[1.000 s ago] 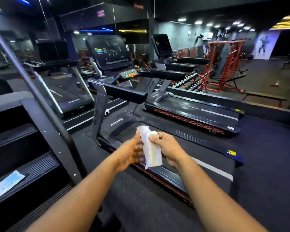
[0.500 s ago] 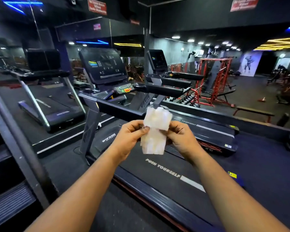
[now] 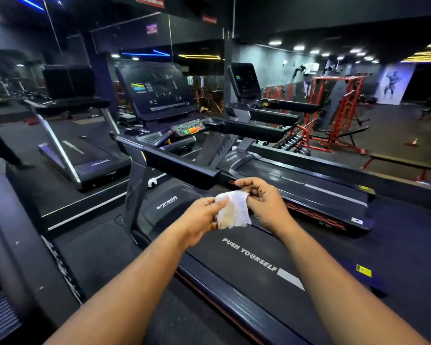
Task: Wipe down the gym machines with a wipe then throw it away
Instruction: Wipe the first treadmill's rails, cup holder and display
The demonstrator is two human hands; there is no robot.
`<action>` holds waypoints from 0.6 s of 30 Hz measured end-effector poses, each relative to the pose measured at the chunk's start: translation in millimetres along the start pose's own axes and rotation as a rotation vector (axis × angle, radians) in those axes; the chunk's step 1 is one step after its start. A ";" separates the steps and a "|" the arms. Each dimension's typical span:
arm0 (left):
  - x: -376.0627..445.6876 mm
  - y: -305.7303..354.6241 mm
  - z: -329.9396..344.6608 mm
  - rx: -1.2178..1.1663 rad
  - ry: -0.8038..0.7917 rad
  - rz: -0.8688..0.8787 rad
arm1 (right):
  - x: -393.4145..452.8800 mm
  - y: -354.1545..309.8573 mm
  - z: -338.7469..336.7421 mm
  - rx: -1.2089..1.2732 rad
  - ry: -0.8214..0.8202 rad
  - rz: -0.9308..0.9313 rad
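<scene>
Half a second ago both hands held the wipe up flat by its top edge, higher against the treadmill's handrail; now the hands have dropped a little and the wipe [image 3: 234,209] is bunched and folded over between them. The left hand [image 3: 201,219] grasps the wipe's left side, thumb on top at about 9 o'clock of the cloth, fingers curled beneath it. The right hand [image 3: 265,204] pinches the wipe's right edge at about 3 o'clock, its fingers curled, the forefinger arched over toward 12 o'clock. The wipe hangs in the air between the two hands, above the treadmill belt [image 3: 246,265], which bears the words "PUSH YOURSELF" at about 6 o'clock of the hands. The near handrail [image 3: 179,163] runs at 11 o'clock from the wipe, not touching it, and the console screen [image 3: 157,90] stands beyond at 11 o'clock. A second treadmill [image 3: 309,192] lies at 2 o'clock, another [image 3: 85,155] at 10 o'clock. Red racks [image 3: 339,108] stand far off at 1 o'clock in a dim gym with ceiling spotlights and dark flooring.
</scene>
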State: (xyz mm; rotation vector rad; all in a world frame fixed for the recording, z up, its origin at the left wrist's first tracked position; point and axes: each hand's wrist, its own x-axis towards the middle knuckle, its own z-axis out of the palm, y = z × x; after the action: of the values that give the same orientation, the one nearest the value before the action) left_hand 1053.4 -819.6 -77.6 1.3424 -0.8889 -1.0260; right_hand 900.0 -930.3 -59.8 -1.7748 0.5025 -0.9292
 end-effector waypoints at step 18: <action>196.2 -5.6 -49.6 0.175 0.335 0.125 | 182.1 121.8 -5.6 0.267 -0.478 0.246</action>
State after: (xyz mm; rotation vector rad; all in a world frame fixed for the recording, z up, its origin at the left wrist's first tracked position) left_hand 1163.8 -988.0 -98.4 1.5300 -0.8088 -0.6133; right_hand 1018.2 -1109.0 -105.8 -1.5766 0.2636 -0.3609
